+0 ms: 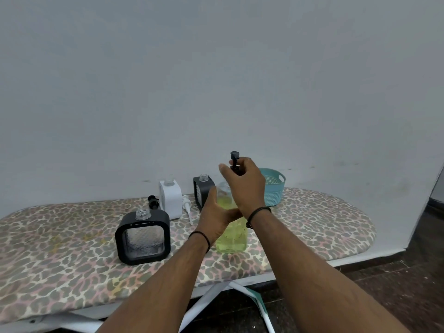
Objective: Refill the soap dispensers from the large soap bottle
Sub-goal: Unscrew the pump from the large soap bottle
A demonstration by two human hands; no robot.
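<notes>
A tall clear bottle of yellow-green soap stands on the ironing board. My left hand grips its middle from the left. Above the bottle's neck, my right hand holds a black pump head. A black-framed square dispenser stands uncapped at front left. Farther back stand a white dispenser and a second black dispenser, both uncapped. A black pump and a white pump lie loose on the board.
A teal perforated basket stands at the back, just right of my hands. The board has a leopard-print cover and rounds off at the right end. A grey wall rises directly behind it. Dark floor shows to the right and below.
</notes>
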